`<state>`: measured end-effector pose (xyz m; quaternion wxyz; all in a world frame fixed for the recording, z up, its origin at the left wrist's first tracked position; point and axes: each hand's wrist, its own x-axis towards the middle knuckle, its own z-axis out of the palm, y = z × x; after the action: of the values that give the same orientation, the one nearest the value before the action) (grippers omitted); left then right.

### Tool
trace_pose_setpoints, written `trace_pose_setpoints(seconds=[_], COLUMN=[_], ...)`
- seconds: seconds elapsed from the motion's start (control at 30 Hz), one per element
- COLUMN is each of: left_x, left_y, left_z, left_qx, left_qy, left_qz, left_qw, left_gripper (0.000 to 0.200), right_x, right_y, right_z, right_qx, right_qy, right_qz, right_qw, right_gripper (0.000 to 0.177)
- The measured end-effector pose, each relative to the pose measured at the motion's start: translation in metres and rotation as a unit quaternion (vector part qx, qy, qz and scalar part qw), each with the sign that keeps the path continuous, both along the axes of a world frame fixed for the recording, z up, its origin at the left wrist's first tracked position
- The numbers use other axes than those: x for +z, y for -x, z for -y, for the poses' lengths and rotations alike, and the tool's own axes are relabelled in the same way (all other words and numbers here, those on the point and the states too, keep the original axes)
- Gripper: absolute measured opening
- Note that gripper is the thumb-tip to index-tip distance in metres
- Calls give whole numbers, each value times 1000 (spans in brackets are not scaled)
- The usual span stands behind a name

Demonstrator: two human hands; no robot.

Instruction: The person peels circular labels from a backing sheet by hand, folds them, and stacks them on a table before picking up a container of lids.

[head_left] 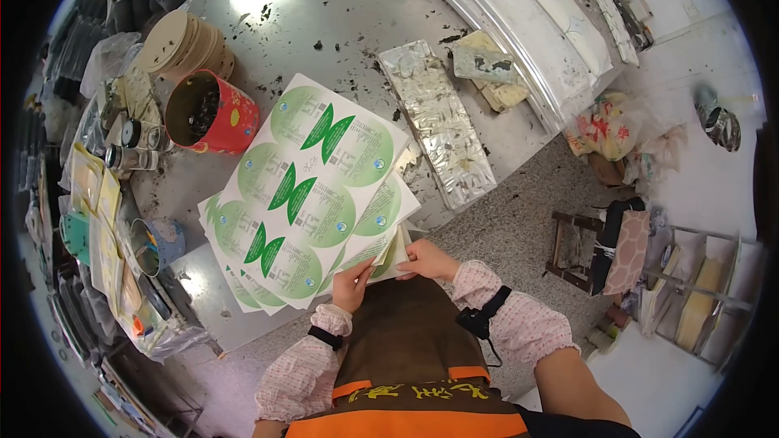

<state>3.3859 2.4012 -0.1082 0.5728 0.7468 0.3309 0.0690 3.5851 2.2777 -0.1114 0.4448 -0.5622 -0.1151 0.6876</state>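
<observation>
The green-and-white printed paper sheets (324, 166) lie in an overlapping stack at the near edge of the grey metal worktop (324, 0). Left of the stack is the red cylindrical tub (234, 120); behind the tub, the stack of tan round discs (172, 42). The clear cylindrical jars (139, 148) lie left of the tub, and the small blue round pail (168, 237) is nearer the person. Right of the sheets is the silver rectangular film-covered slab (442, 126). The clear flat plastic sheeting (519, 28) lies farther right. On the floor, right of the worktop, is the brown wooden-framed stool (574, 250).

Green-printed sheets (302, 186) lie fanned on the table (341, 28).
</observation>
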Motion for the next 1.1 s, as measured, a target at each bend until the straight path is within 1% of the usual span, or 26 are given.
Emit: trace_pose_setpoints(seconds=[0.03,0.13,0.23,0.33,0.43,0.53,0.63,0.73,0.83,0.87,0.9,0.93,1.03,1.1], left_x=[2,11,10,7,7,3,6,9,8,9,10,10,8,6], left_y=[-1,-4,-5,-4,-3,-4,-3,-5,-4,-3,-2,-2,-2,-2], left_z=[-1,1,3,3,2,2,0,-2,-4,-5,-6,-7,-6,-5], left_qx=[2,-34,-51,-31,-30,-22,-26,-34,-42,-39,-35,-30,-12,-15], left_qy=[9,12,-64,-51,-32,-18,30,24,11,5,-2,-7,24,29], left_qz=[-5,-18,-2,11,9,13,-28,-32,-15,-17,-18,-20,-30,-17], left_qw=[1000,999,997,998,999,1000,999,999,999,999,999,999,999,999], left_gripper=[33,32,29,30,31,31,32,31,29,28,27,26,24,25], right_x=[1,-1,10,9,13,22,20,13,0,2,3,7,14,19], right_y=[0,10,10,12,12,13,15,17,14,12,7,3,-3,0], right_z=[-1,-9,-10,-9,-14,-18,-15,-13,-7,-5,-1,0,0,-7], right_qx=[4,38,22,8,55,54,32,28,104,65,26,-13,-6,44], right_qy=[16,64,53,49,70,60,62,72,-14,-16,-19,-20,-11,27], right_qz=[6,141,135,142,224,276,259,251,412,292,167,40,19,123], right_qw=[1000,987,989,989,971,958,963,965,905,954,985,999,1000,991], right_gripper=[23,23,22,23,27,35,42,40,34,31,28,25,26,23])
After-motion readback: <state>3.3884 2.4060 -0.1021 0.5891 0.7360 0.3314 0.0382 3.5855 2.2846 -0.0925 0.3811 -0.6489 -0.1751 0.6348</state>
